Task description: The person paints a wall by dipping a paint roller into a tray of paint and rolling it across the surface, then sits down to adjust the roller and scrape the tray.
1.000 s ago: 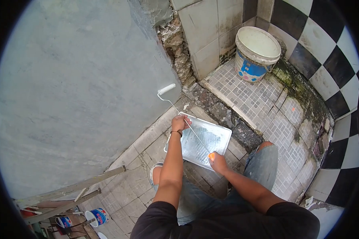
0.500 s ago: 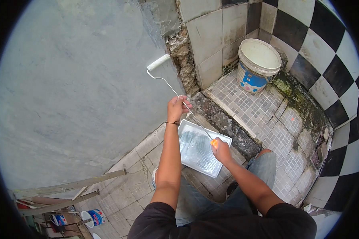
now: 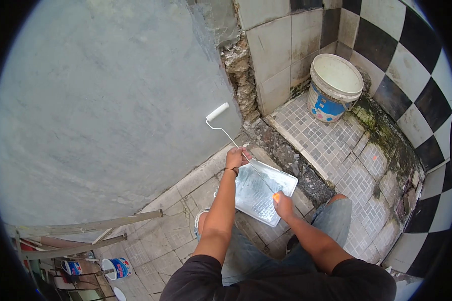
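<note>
A paint roller (image 3: 217,111) with a white sleeve and long wire frame slants across the grey wall (image 3: 110,110), its sleeve over the wall's lower right part. Around its orange handle my right hand (image 3: 285,205) is closed. Farther up, my left hand (image 3: 238,157) has its fingers curled round the thin metal rod. A white paint tray (image 3: 266,193) lies on the floor under the rod, with wet, whitish paint on its ribbed surface. My forearms and the rod hide parts of the tray.
A large white-and-blue bucket (image 3: 329,105) stands on the tiled floor at upper right, beside black-and-white wall tiles. A broken concrete strip (image 3: 291,155) crosses the floor. At lower left are wooden planks (image 3: 100,228) and a small paint pail (image 3: 118,268).
The roller sleeve has come down the wall, away from the broken edge. My left hand has lowered with the rod, and my right hand has dropped slightly. The view has shifted a little.
</note>
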`<state>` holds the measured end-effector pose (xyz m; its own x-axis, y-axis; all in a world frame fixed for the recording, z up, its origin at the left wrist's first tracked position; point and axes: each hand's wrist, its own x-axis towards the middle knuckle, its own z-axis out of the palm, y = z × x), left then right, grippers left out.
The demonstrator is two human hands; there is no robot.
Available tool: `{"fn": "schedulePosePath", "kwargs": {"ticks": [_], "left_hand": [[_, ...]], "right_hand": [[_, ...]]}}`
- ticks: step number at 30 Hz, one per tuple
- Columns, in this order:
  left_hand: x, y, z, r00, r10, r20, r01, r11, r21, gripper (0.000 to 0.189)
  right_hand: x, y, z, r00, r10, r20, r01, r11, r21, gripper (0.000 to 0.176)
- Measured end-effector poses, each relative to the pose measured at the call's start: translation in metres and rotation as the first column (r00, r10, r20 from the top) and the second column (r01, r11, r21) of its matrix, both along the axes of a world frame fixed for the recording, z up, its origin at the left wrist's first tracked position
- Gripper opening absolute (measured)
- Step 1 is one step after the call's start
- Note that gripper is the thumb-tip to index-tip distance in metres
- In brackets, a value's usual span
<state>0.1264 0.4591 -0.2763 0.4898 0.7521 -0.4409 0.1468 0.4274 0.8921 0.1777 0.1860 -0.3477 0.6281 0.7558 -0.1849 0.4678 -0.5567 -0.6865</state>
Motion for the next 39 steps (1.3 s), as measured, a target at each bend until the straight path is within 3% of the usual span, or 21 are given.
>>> {"fn": "schedulePosePath", "kwargs": {"ticks": [8, 13, 18, 25, 27, 35, 39], "left_hand": [[-0.002, 0.026, 0.101, 0.994, -0.062, 0.087, 0.035, 0.961, 0.275, 0.027], [-0.007, 0.037, 0.172, 0.987, -0.036, 0.154, -0.028, 0.918, 0.395, 0.028], [-0.002, 0.049, 0.253, 0.98, -0.048, 0.191, -0.056, 0.863, 0.502, 0.029], [0.008, 0.058, 0.343, 0.94, -0.039, 0.339, -0.189, 0.768, 0.612, 0.028], [0.006, 0.059, 0.345, 0.939, -0.03, 0.341, -0.206, 0.747, 0.632, 0.027], [-0.005, 0.04, 0.228, 0.975, 0.029, 0.219, -0.135, 0.864, 0.484, 0.027], [0.002, 0.037, 0.251, 0.96, 0.041, 0.279, -0.172, 0.869, 0.464, 0.025]], "right_hand": [[0.009, 0.046, 0.064, 0.999, 0.039, 0.032, -0.044, 0.985, 0.168, 0.021], [0.0, 0.077, 0.113, 0.999, 0.052, -0.016, -0.046, 0.966, 0.254, 0.024], [0.007, 0.105, 0.167, 0.997, 0.051, 0.065, -0.075, 0.887, 0.456, 0.022], [0.013, 0.135, 0.254, 0.996, 0.063, 0.07, -0.09, 0.84, 0.535, 0.022], [0.008, 0.135, 0.254, 0.995, 0.062, 0.072, -0.091, 0.83, 0.55, 0.022], [-0.007, 0.093, 0.155, 0.995, 0.082, 0.058, -0.1, 0.879, 0.466, 0.023], [0.002, 0.086, 0.184, 0.99, 0.105, 0.088, -0.135, 0.873, 0.468, 0.032]]}}
